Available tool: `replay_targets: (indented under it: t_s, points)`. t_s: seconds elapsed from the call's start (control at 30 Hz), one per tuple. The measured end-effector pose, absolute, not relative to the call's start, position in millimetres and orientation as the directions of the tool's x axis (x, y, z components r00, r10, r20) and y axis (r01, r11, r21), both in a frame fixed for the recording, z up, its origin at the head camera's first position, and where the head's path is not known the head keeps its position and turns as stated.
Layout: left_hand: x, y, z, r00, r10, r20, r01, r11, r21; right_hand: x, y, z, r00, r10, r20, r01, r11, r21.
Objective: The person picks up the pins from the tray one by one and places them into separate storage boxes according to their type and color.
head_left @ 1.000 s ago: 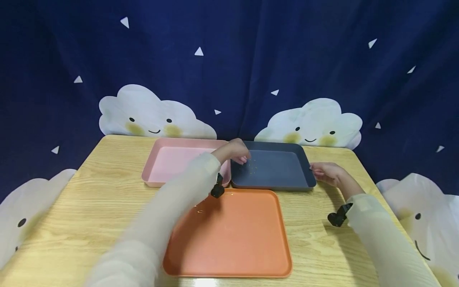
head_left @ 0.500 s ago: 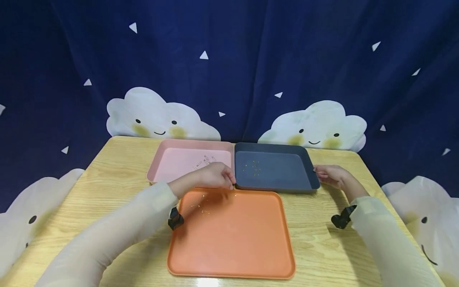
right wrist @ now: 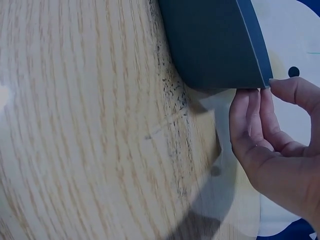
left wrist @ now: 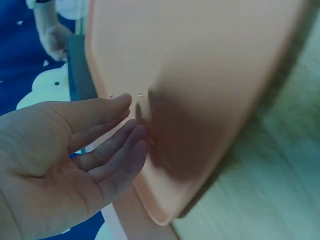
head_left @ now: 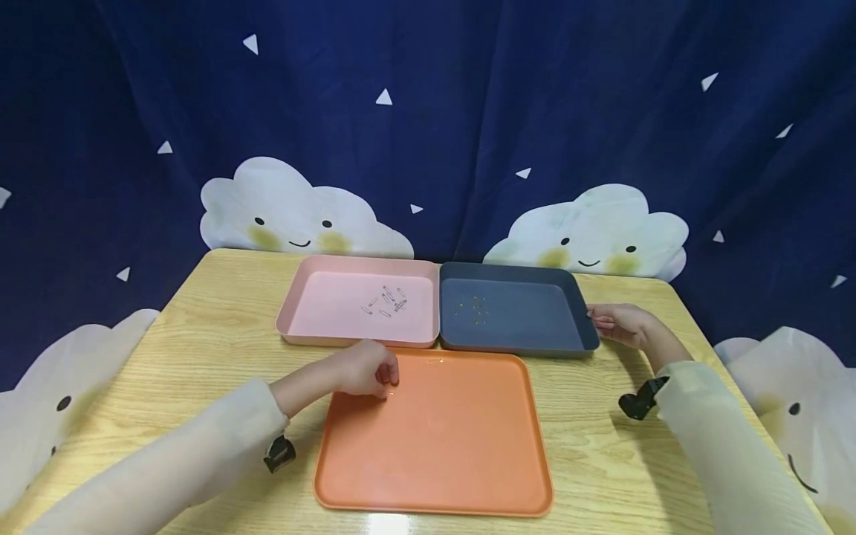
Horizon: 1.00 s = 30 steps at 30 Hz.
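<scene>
My left hand (head_left: 366,369) hovers over the upper left of the orange tray (head_left: 435,446). In the left wrist view its thumb and loosely bent fingers (left wrist: 135,135) stand apart, with nothing visible between them. A few tiny shiny pieces (left wrist: 140,94) lie on the tray close to the fingertips; their kind is too small to tell. My right hand (head_left: 622,327) pinches the right rim of the dark blue tray (head_left: 535,316), its thumb on the rim and its fingers against the outer wall. Small gold-coloured bits (head_left: 478,308) lie inside that tray.
A pink tray (head_left: 328,301) stands against the left side of the dark blue one. Several slim pieces resembling safety pins (head_left: 388,299) lie in it. The wooden table (head_left: 221,319) ends at a blue curtain (head_left: 441,134) with cloud shapes.
My left hand has moved from over the dark blue tray, past the pink tray's front edge, toward me and left to the orange tray. The right hand keeps its place on the rim.
</scene>
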State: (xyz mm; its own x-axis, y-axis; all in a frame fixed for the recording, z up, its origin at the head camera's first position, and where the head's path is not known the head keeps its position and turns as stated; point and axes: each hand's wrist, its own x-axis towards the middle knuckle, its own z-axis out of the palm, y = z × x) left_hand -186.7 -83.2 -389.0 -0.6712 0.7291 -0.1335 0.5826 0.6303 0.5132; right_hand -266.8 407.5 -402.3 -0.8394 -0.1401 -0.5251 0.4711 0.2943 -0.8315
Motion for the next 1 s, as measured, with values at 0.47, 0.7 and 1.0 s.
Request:
replay_targets:
  t_s: [0.47,0.7,1.0]
  points:
    - [-180.0,-81.2,-400.2,-0.695,0.718,-0.038,0.656,0.655,0.374,-267.0,406.4,-404.2,-0.848,-0.146,-0.51,0.462,0.269,-0.845]
    - [-180.0,-75.2,-399.9,-0.671,0.733,-0.107,0.69,0.671,0.272,-266.5,407.3,-404.0,-0.848,-0.14,-0.512,0.468,0.258,-0.845]
    - [-178.6,-70.9,-397.7,-0.671,0.728,-0.14,0.683,0.681,0.263,-263.5,407.2,-404.4,-0.846,-0.135,-0.516,0.468,0.276,-0.839]
